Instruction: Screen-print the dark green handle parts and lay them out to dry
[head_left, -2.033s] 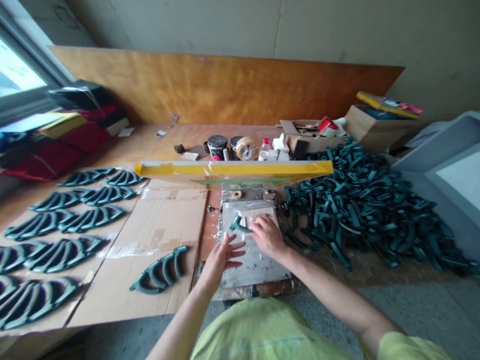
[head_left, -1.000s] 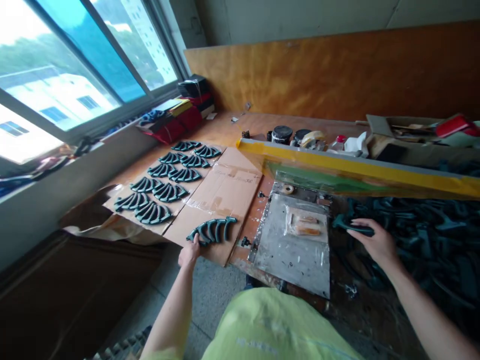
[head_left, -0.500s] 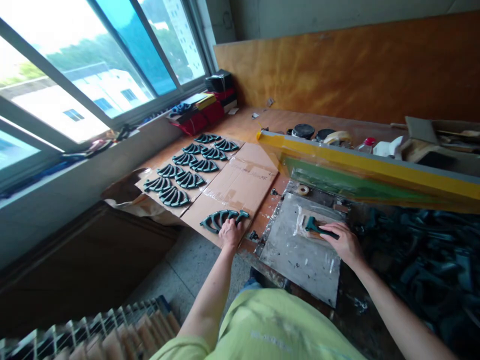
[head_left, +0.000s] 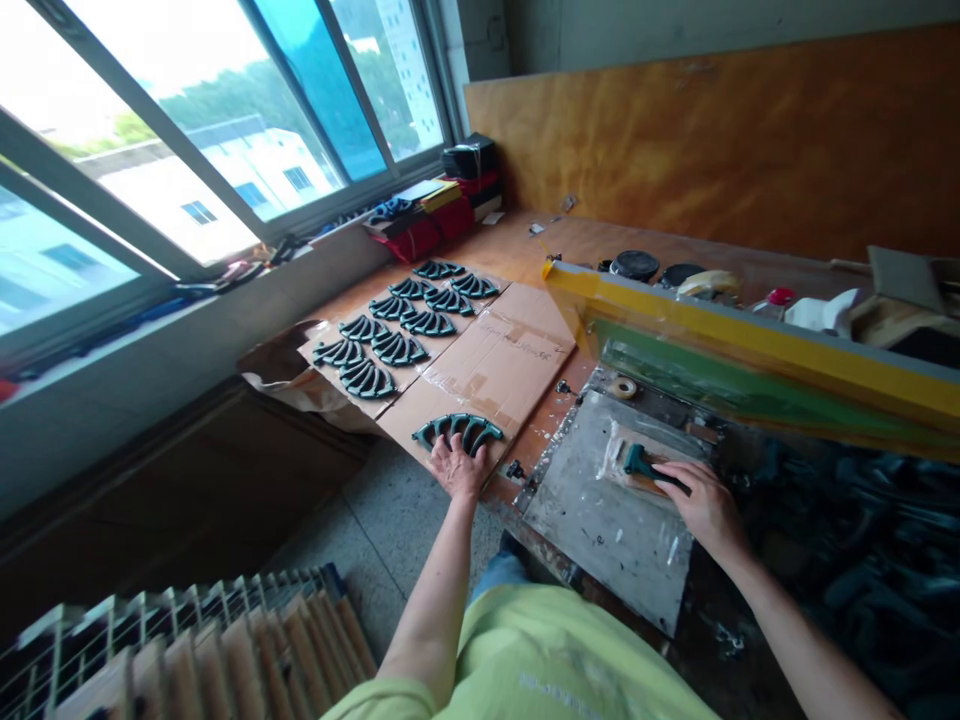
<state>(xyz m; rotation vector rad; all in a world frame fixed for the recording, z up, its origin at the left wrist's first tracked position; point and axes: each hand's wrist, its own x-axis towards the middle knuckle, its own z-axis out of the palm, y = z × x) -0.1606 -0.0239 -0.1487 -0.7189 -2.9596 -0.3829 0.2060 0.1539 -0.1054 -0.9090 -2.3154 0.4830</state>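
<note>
My left hand lies with fingers spread on a fanned group of dark green curved plastic parts at the near edge of a cardboard sheet. My right hand presses a single dark green part onto a wooden block on the grey metal plate, its fingers closed over the part's end. Above the plate a yellow-framed printing screen stands tilted up.
More fanned green parts lie in rows on cardboard toward the window. A dark heap of the same parts fills the right. Ink tins, tape and bottles stand behind the screen. A slatted rack sits bottom left.
My right hand took a green part from the right heap and set it on the plate's block. My left hand slid the fanned group and now rests flat on it.
</note>
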